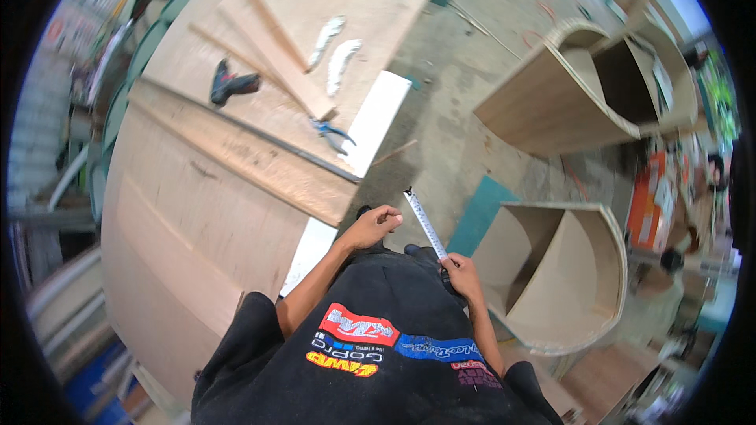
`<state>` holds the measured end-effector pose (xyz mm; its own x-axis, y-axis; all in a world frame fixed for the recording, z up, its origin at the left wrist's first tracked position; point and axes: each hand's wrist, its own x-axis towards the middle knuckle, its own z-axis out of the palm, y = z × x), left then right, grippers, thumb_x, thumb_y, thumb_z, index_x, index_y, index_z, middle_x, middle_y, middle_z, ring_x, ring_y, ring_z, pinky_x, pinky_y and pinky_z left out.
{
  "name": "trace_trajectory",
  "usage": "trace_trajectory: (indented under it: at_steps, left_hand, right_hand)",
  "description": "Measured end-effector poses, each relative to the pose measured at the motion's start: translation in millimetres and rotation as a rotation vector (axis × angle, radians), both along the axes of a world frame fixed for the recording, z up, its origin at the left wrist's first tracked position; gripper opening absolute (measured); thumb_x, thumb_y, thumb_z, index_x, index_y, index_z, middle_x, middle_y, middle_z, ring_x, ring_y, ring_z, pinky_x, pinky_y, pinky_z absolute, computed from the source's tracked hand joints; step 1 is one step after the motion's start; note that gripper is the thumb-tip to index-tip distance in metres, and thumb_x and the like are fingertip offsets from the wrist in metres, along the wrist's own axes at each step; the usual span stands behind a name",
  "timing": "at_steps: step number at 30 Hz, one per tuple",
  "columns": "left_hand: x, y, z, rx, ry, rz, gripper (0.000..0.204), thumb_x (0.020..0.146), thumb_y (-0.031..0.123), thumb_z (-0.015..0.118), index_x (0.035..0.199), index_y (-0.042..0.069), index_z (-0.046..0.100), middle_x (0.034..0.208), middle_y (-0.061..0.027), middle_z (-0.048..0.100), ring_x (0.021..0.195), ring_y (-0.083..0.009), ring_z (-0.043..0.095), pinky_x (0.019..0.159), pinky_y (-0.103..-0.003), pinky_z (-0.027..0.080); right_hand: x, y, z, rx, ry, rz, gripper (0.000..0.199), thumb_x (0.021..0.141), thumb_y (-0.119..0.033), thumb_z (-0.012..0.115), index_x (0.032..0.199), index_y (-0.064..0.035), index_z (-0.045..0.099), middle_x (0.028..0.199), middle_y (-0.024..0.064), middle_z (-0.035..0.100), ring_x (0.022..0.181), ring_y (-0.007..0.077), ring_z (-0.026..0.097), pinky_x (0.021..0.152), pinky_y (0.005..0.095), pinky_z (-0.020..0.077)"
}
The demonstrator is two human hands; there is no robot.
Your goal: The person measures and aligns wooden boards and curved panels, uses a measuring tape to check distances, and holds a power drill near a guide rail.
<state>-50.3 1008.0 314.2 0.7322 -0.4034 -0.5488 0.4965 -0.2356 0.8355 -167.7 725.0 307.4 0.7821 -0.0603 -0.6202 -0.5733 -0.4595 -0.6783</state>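
A tape measure sits in my right hand (461,274), the fingers wrapped round its case. Its white blade (425,222) sticks out stiffly, up and to the left, and ends in a dark hook. My left hand (375,226) is a little left of that hook, apart from the blade, beside the near right edge of the wooden panels. Its fingers are curled together, and I see nothing in them. Both hands are in front of my dark shirt.
On the panel-covered worktable (205,212) lie a cordless drill (233,83), blue-handled pliers (334,134), wooden strips (276,55) and a long dark bar (268,138). Two curved plywood cabinets (551,275) stand on the floor at right. A green sheet (482,208) lies by the nearer one.
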Motion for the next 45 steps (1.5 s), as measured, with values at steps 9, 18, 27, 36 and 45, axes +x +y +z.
trace_trajectory:
  at_steps: [9,18,27,36,45]
  left_hand:
    - [-29,124,21,-0.341,-0.001,0.650,0.037,0.102,0.031,0.059,0.127,0.004,0.055,0.111,-0.0051,0.065,0.094,-0.0111,0.062,0.077,-0.026,0.050]
    - [-71,139,20,-0.425,-0.051,1.382,0.062,0.101,0.047,0.058,0.141,0.000,0.046,0.120,-0.0091,0.061,0.109,-0.0153,0.056,0.096,-0.032,0.044]
    - [-83,179,10,-0.017,0.013,1.575,0.058,0.100,0.040,0.062,0.142,0.003,0.047,0.122,-0.0175,0.064,0.115,-0.0229,0.059,0.098,-0.036,0.047]
    - [-103,289,22,0.621,0.057,1.066,0.020,0.097,0.026,0.062,0.105,0.008,0.067,0.077,-0.0100,0.062,0.077,-0.0233,0.065,0.070,-0.041,0.051]
    - [-92,406,11,1.034,0.216,0.858,0.031,0.100,0.037,0.051,0.104,0.012,0.069,0.102,-0.0163,0.070,0.097,-0.0391,0.066,0.082,-0.050,0.051]
  right_hand:
    - [124,144,31,0.116,-0.020,0.512,0.025,0.096,-0.023,0.059,0.095,-0.0007,0.070,0.076,0.0089,0.067,0.075,0.0135,0.062,0.069,0.0329,0.0492]
    - [168,337,11,0.461,-0.114,0.862,0.022,0.104,-0.019,0.051,0.110,-0.0013,0.062,0.089,0.0004,0.062,0.082,0.0074,0.054,0.071,0.0249,0.0455]
    - [166,417,10,0.665,0.429,0.915,0.013,0.105,-0.013,0.048,0.103,-0.0052,0.059,0.096,0.0035,0.066,0.086,0.0100,0.059,0.073,0.0248,0.0478]
    - [284,474,33,0.750,0.312,0.762,0.018,0.101,-0.024,0.061,0.099,-0.0084,0.068,0.084,0.0014,0.065,0.072,0.0118,0.062,0.069,0.0274,0.0532]
    - [401,471,-11,0.300,-0.407,0.918,0.026,0.096,-0.013,0.063,0.115,0.0046,0.067,0.101,0.0115,0.071,0.090,0.0164,0.066,0.082,0.0278,0.0512]
